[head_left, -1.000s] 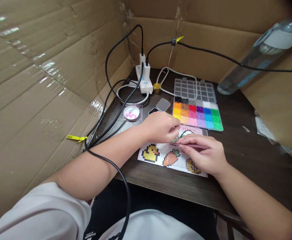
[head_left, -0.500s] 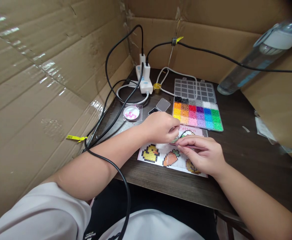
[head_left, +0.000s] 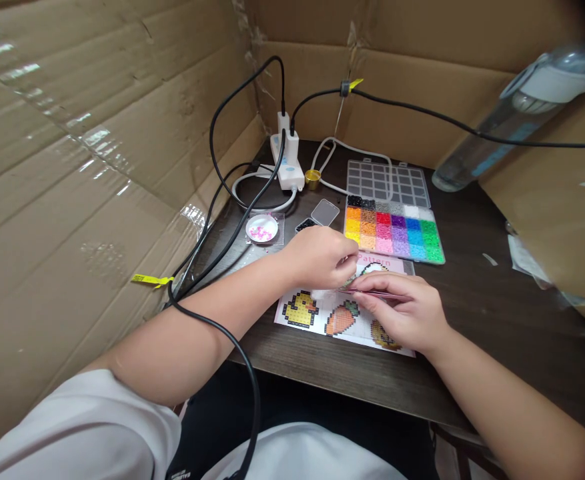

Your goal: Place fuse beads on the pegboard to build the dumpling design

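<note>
Above the printed pattern sheet, my left hand is closed, with its fingers curled down. What it grips is hidden, though a whitish see-through piece shows just beneath the fingers. My right hand pinches slim pink tweezers, their tip reaching toward the left fingertips. The sheet shows pixel pictures, among them a yellow duck and an orange carrot. Right behind the hands lies a sorting box of small coloured beads, its lid folded back.
A white dish of pink and white beads sits left, near a small container of black beads. Farther back stand a power strip and a gold cup. A black cable crosses my left forearm. A bottle leans at right.
The view has shifted slightly. Both hands keep nearly the same pose and place over the sheet, the tweezers still in my right hand.
</note>
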Demonstrator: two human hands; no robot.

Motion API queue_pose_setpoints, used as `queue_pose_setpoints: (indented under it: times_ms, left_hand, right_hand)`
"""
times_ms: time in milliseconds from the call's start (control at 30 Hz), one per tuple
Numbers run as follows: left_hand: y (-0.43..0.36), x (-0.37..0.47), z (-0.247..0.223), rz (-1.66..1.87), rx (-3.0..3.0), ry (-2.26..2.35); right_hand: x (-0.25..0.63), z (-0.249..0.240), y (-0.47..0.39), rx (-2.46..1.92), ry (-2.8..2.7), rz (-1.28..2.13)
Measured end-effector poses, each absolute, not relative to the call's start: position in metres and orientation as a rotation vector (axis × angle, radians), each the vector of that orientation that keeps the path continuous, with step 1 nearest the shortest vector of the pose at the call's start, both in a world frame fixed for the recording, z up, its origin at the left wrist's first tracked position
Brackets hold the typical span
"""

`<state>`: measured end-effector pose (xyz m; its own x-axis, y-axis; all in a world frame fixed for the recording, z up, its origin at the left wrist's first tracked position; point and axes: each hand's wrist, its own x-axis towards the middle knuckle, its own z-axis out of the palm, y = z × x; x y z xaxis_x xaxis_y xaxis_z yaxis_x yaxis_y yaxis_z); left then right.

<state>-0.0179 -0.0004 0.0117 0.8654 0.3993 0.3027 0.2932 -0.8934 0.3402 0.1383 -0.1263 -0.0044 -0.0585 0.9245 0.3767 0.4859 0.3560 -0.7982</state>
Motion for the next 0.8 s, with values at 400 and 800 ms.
queue_pose_setpoints:
  times_ms: [400,800]
  left_hand:
    - [-0.0005,-0.0175,0.0124,0.533,2.778,0.528]
    - [0.0000,-0.0169,0.0120,0.531,2.772,0.525]
  right_hand:
    - [0.1351,-0.0071,-0.1249,-1.272,-1.662,0.613]
    - [0.1343,-0.0071,-0.1258,-1.276,-1.623,0.619]
